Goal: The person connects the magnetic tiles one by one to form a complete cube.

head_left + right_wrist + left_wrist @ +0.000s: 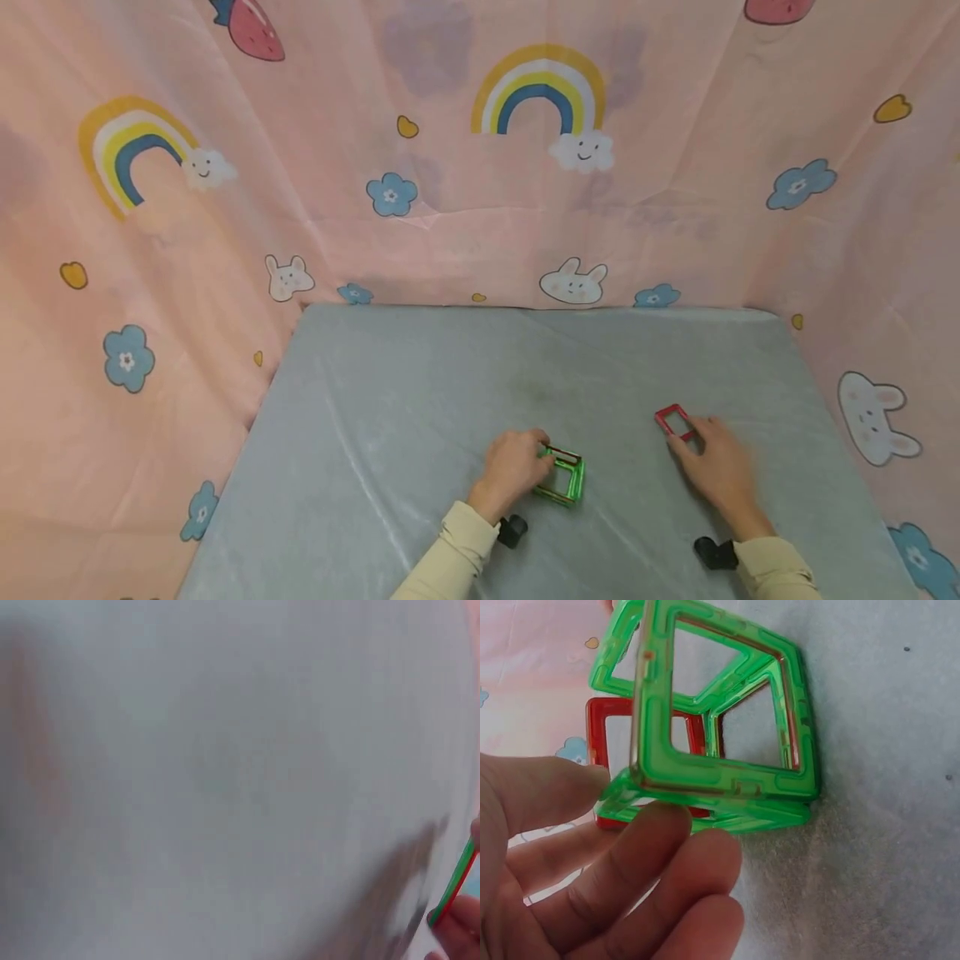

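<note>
My left hand [512, 468] grips the left side of an open box built of green magnetic tiles [576, 482], standing on the table. In the left wrist view, the thumb and fingers pinch a lower edge of the green tile box [654, 742], and a red square tile [597, 735] shows at its far side. Away to the right, my right hand [722, 471] pinches a red square magnetic tile [667, 409] between thumb and fingers, just over the cloth. Seen edge-on in the right wrist view, the held tile piece [454, 886] has one green and one red edge.
A grey-blue cloth [405, 375] covers the table. Behind and at both sides hangs a pink patterned curtain [465, 242]. Black wrist-worn devices sit beside the left cuff [513, 531] and the right cuff [715, 553].
</note>
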`<action>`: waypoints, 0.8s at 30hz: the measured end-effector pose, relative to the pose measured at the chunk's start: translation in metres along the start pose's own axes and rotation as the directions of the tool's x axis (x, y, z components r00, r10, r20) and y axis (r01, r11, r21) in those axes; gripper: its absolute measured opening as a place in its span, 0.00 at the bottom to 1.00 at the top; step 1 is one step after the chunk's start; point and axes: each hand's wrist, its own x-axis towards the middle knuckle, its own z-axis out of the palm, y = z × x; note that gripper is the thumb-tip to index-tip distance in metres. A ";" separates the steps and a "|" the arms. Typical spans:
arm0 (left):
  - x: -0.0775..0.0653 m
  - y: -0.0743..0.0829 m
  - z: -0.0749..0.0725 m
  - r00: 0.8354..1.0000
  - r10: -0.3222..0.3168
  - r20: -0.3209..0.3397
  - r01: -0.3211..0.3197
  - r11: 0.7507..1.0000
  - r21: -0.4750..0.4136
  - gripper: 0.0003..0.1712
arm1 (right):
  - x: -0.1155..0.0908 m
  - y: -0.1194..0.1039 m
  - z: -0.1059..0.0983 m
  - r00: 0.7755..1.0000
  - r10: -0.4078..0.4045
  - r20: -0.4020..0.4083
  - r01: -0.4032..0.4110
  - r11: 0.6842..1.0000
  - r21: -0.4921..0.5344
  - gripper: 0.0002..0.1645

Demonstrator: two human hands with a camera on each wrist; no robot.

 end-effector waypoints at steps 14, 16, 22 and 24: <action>-0.001 -0.006 -0.003 0.998 -0.061 -0.004 0.060 0.994 -0.092 0.12 | -0.043 -0.108 0.014 0.877 -0.475 -0.066 0.479 0.856 0.194 0.34; -0.002 -0.008 -0.002 0.998 -0.069 0.000 0.069 0.993 -0.097 0.12 | -0.046 -0.113 0.016 0.854 -0.515 -0.069 0.519 0.837 0.172 0.34; -0.004 -0.010 -0.001 0.999 -0.050 -0.009 0.049 0.994 -0.102 0.10 | -0.051 -0.122 0.020 0.844 -0.536 -0.018 0.535 0.838 0.104 0.35; -0.004 -0.010 -0.001 0.999 -0.041 -0.005 0.040 0.993 -0.111 0.10 | -0.052 -0.124 0.021 0.847 -0.531 -0.001 0.529 0.845 0.081 0.35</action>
